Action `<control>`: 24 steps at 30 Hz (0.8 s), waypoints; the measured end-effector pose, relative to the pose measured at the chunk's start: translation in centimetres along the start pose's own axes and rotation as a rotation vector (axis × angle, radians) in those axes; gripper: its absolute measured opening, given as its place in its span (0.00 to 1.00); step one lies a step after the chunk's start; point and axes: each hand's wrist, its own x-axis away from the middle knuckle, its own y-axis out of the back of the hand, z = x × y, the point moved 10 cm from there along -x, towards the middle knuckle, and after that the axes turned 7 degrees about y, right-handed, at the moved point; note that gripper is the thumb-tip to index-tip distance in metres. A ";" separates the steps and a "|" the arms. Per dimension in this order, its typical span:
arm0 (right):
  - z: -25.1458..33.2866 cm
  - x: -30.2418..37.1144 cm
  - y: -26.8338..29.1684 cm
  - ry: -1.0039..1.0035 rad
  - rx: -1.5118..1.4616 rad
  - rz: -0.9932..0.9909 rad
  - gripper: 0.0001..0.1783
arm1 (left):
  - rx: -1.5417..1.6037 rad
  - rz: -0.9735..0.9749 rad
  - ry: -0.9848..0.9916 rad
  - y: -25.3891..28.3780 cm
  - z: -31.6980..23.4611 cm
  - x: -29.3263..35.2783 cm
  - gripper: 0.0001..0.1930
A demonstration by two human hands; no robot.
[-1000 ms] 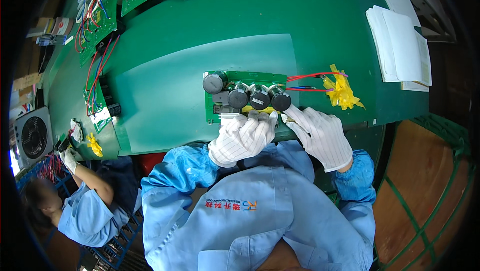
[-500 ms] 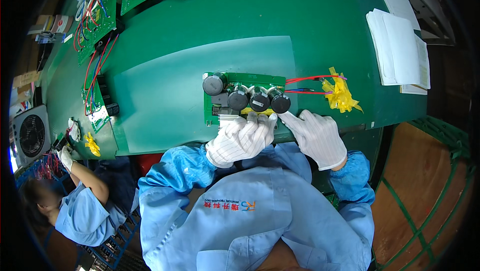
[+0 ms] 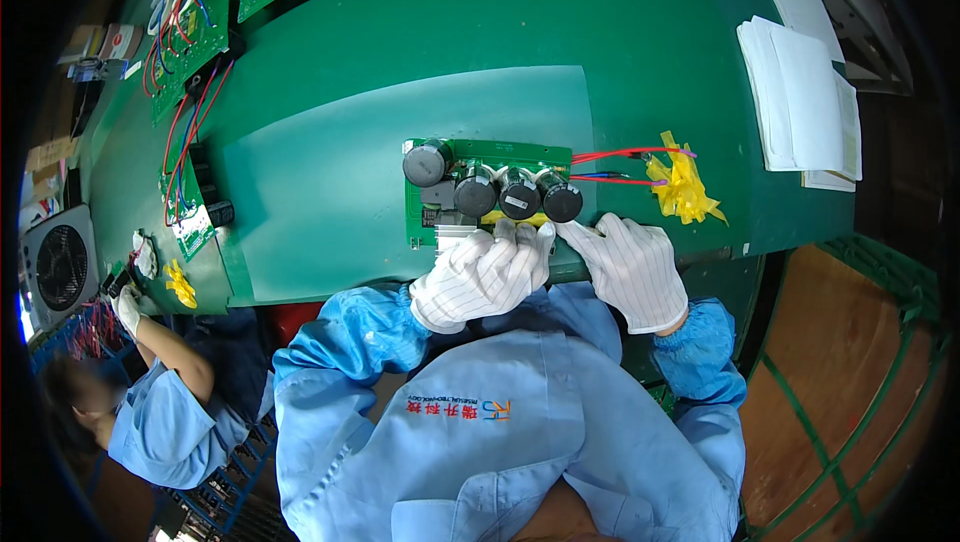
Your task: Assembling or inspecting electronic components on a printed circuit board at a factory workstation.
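Note:
A green circuit board [image 3: 490,154] lies on the table in front of me, with several large black capacitors [image 3: 519,194] standing on it. A yellow strip [image 3: 515,218] runs along the near side of the capacitors. My left hand [image 3: 478,277], in a white striped glove, is closed at the board's near edge, fingertips against the strip beside a silver finned heat sink [image 3: 456,234]. My right hand [image 3: 632,274], gloved alike, has its forefinger stretched toward the near right capacitor; its other fingers are partly hidden. Red and blue wires [image 3: 612,154] leave the board's right end.
Crumpled yellow tape strips [image 3: 684,187] lie right of the board, papers [image 3: 795,97] farther right. More wired boards [image 3: 195,47] line the table's left side. At the lower left, a co-worker [image 3: 175,412] sits near a fan [image 3: 62,260]. A translucent sheet [image 3: 320,172] lies under the board.
The view has shifted slightly. Both hands stay at the board's near edge, with little visible movement. The co-worker's gloved hand has moved slightly.

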 end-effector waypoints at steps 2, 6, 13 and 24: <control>0.0 -0.1 0.2 0.011 0.003 -0.004 0.30 | -0.010 0.010 0.008 -0.1 0.0 0.0 0.21; 0.1 -0.3 0.4 0.065 0.047 -0.039 0.29 | 0.002 0.007 0.020 -0.2 0.1 0.0 0.21; 0.9 -0.6 1.1 0.110 0.048 -0.118 0.27 | 0.070 0.029 0.033 -0.1 0.4 -0.5 0.18; 1.4 -0.8 3.3 0.098 0.079 -0.078 0.37 | 0.335 -0.019 0.134 0.7 1.6 -1.1 0.11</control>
